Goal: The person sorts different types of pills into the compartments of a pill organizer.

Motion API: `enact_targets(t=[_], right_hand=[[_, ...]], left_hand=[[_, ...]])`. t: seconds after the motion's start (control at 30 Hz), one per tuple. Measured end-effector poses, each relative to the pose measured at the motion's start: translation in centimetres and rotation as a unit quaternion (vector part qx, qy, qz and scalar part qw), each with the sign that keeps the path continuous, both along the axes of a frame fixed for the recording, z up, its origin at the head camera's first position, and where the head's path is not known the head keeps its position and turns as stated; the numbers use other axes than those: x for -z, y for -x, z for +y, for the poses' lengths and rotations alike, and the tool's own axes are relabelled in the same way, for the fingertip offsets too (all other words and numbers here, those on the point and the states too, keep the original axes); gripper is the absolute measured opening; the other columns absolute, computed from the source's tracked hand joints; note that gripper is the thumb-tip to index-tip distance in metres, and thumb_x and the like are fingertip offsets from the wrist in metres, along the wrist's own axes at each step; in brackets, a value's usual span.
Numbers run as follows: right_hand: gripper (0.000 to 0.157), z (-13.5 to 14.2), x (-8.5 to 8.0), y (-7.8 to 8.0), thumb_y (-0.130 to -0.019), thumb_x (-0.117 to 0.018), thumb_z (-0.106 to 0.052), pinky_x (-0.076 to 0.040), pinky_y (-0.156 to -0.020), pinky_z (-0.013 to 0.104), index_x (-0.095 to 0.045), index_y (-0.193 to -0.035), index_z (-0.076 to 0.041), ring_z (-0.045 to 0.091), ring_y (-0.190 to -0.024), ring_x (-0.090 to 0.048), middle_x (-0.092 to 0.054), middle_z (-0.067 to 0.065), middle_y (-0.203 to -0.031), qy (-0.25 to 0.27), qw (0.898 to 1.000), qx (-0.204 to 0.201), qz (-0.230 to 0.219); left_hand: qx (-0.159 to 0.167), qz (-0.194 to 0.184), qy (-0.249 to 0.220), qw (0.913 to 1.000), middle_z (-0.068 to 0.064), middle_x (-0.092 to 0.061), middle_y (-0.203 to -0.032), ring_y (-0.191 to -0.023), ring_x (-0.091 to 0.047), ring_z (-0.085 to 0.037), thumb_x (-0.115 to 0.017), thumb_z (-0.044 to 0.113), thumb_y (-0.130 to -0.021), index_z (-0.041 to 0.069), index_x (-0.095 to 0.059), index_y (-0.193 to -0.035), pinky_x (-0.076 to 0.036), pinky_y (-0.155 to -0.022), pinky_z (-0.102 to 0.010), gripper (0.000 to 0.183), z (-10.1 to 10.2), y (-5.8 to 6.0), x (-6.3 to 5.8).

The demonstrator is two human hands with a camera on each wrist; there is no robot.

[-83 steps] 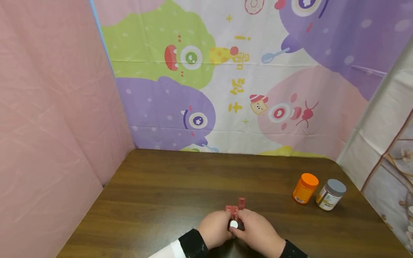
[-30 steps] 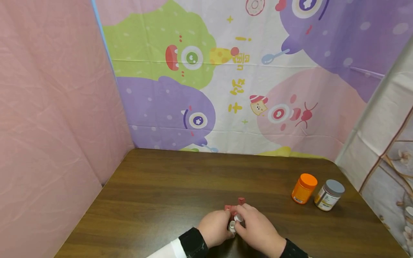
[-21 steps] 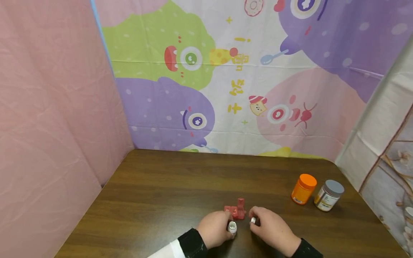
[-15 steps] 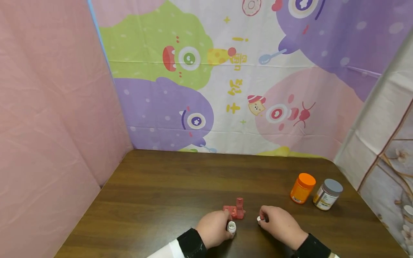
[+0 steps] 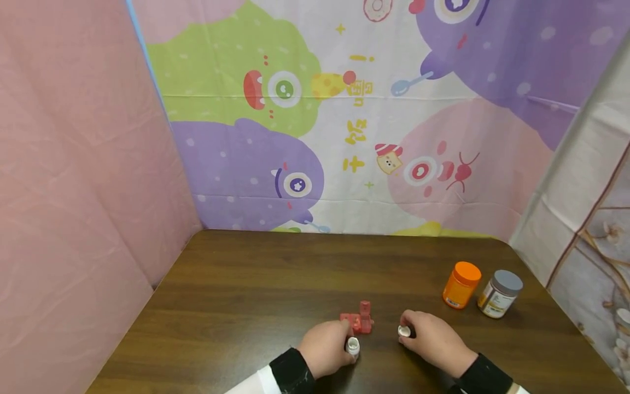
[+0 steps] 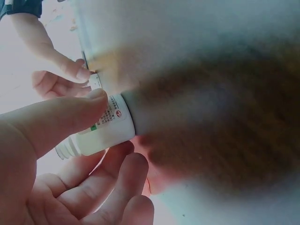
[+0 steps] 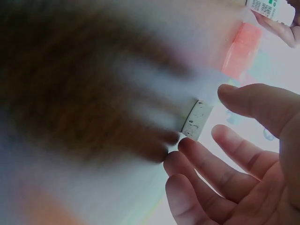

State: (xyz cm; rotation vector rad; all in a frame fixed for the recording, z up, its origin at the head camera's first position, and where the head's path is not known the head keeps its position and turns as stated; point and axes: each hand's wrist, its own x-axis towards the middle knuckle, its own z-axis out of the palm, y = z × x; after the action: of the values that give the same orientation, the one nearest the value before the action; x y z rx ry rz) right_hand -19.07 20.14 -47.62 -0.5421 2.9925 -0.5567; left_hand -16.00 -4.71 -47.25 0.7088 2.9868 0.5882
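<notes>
My left hand (image 5: 324,349) holds a small white pill bottle (image 5: 353,347) upright on the table, thumb on its label and fingers on its other side. The bottle's mouth is uncovered, its threaded neck (image 6: 65,149) bare. To the right, a white cap (image 7: 196,121) lies on the table under my right hand (image 5: 437,339). In the right wrist view the thumb stands apart from the cap, while a fingertip is at its edge. Just beyond the bottle sits a red plastic pill box (image 5: 355,323) with one lid raised; my left fingers partly cover its near side.
An orange jar (image 5: 461,285) and a grey-lidded white jar (image 5: 500,294) stand side by side at the right of the brown wooden table (image 5: 256,284). A printed cloth (image 5: 354,208) hangs behind the table, a pink cloth (image 5: 88,180) at its left.
My right hand has twisted the cap off the bottle, carried it to the right and let go of it on the table. My left hand has kept its hold on the bottle.
</notes>
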Motion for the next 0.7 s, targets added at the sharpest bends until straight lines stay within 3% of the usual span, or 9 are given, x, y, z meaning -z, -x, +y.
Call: enact_targets(t=[0.33,0.47,0.7], right_hand=[[0.026,-0.3,-0.3,-0.7,-0.082,-0.075,-0.036,-0.049,-0.066,0.035,-0.065,-0.098,-0.018,0.008,-0.071,-0.052,-0.062,-0.004,-0.087,0.016,0.999,0.031,-0.013],[0.032,-0.4,-0.8,-1.1,-0.083,-0.074,-0.039,-0.052,-0.077,0.04,-0.066,-0.105,-0.017,0.01,-0.084,-0.056,-0.064,-0.001,-0.098,0.025,0.999,0.039,0.006],[0.039,-0.5,-1.1,-2.0,-0.083,-0.073,-0.041,-0.05,-0.084,0.046,-0.064,-0.11,-0.014,0.017,-0.099,-0.056,-0.064,0.003,-0.108,0.049,0.997,0.035,0.056]], left_hand=[[0.011,0.009,-0.023,0.9996,0.012,-0.051,-0.065,-0.057,-0.045,-0.005,-0.081,0.021,-0.07,0.018,-0.055,-0.078,-0.039,-0.051,-0.024,0.027,-0.1,-0.4,0.1],[0.008,0.004,-0.047,0.9989,0.01,-0.055,-0.069,-0.059,-0.048,-0.004,-0.077,0.014,-0.071,0.017,-0.055,-0.083,-0.042,-0.053,-0.024,0.025,-0.3,-0.2,0.1],[-0.008,0.044,-0.042,0.9981,0.006,-0.06,-0.08,-0.063,-0.048,-0.005,-0.077,0.018,-0.074,0.016,-0.066,-0.097,-0.042,-0.054,-0.024,0.026,-0.5,0.9,-0.7]])
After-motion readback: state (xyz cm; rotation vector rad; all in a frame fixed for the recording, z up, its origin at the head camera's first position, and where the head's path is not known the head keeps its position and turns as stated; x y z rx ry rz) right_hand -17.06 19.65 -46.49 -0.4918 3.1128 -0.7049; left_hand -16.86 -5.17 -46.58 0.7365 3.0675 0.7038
